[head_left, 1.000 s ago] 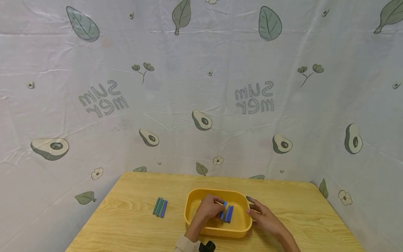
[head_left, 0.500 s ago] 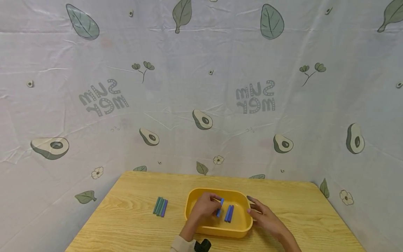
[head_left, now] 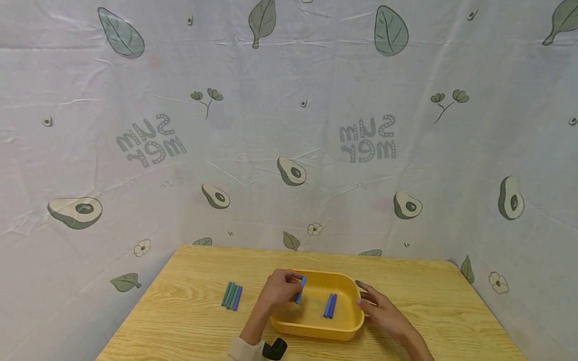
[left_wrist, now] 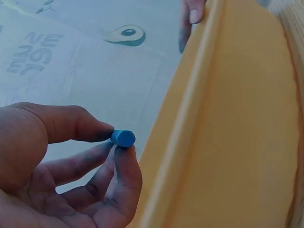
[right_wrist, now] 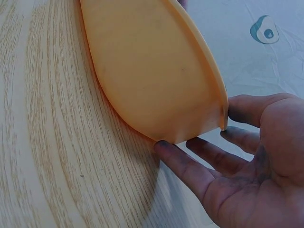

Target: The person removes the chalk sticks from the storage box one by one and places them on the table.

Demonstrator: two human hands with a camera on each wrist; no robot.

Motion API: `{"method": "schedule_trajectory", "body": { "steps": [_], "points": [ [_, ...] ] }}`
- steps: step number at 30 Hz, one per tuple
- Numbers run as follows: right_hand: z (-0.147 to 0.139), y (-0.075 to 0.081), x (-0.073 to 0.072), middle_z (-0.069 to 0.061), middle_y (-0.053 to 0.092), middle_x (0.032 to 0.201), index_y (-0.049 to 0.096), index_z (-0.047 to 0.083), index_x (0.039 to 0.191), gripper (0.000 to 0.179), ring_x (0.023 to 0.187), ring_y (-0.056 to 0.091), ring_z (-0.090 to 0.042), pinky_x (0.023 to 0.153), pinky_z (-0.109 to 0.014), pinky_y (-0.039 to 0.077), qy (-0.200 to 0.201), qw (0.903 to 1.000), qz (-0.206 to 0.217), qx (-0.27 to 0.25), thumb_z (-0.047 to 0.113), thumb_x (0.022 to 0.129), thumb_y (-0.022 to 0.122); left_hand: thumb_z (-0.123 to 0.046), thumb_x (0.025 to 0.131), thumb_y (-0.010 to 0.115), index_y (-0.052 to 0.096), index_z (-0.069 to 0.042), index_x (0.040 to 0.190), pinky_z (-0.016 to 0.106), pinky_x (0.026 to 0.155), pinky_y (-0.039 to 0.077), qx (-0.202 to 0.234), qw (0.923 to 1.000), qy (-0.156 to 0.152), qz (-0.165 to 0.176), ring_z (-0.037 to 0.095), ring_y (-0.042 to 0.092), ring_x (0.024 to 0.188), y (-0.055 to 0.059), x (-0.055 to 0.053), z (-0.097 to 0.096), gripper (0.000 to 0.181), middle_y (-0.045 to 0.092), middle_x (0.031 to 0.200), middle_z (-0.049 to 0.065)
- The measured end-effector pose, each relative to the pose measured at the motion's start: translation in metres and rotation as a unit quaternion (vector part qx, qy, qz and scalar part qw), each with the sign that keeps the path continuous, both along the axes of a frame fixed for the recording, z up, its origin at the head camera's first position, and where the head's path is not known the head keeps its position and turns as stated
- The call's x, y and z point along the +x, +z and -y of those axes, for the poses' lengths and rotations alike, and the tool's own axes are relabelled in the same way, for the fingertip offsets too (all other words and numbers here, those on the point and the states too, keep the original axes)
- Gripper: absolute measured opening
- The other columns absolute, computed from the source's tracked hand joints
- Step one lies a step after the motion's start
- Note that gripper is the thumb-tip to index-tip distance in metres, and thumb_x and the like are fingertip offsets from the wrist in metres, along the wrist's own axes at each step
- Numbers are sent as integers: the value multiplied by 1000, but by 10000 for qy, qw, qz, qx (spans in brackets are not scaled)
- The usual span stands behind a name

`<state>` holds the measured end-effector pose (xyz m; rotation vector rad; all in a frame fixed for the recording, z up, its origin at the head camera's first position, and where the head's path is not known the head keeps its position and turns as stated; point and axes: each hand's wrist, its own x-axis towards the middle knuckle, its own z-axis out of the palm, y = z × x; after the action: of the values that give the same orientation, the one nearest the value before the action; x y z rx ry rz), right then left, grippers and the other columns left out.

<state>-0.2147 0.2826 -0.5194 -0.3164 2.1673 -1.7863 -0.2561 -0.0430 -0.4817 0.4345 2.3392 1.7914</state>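
I've got the left hand (head_left: 281,291) in a narrow fingertip pinch on a blue stick (head_left: 301,289), raised above the left end of the tray (head_left: 311,331). The stick looks round, so I judge that a slack squeeze could let it roll free, and a low pass might clip the rim (left_wrist: 184,107). The right hand (head_left: 381,312) holds the tray's other end, thumb at the rim, fingers against the outer wall; too much push there could slide or tilt it, setting the two sticks (head_left: 330,306) inside rolling.
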Motion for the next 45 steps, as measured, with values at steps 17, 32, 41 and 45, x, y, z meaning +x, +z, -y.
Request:
{"method": "schedule_trajectory", "body": {
  "steps": [17,32,41,45],
  "points": [
    [-4,-2,2,-52,21,161,1,-11,168,77,139,56,-55,103,-53,61,46,10000,-11,-57,24,116,48,-4,99,68,70,9,130,37,74,67,108,9994,316,12,29,78,83,11,-1,61,34,74,102,19],
    [-5,0,3,-52,20,161,-1,-12,167,78,140,54,-57,103,-52,61,183,9997,-66,-114,23,117,47,-9,99,67,66,9,137,38,77,64,-190,9964,823,91,27,74,88,-5,-8,120,42,73,109,22],
    [-3,0,3,-52,22,160,1,-12,167,78,139,55,-56,103,-53,61,131,9999,-29,-90,24,116,48,-9,101,65,64,11,139,41,77,63,-314,9942,1007,201,26,72,87,-10,-5,150,43,71,111,22],
    [-2,0,3,-52,22,160,1,-12,167,78,139,55,-55,102,-53,61,116,9999,-31,-104,24,116,49,-8,101,65,65,11,138,41,76,62,-376,9925,1126,304,23,68,84,-13,-5,162,42,71,111,23]
  ]
}}
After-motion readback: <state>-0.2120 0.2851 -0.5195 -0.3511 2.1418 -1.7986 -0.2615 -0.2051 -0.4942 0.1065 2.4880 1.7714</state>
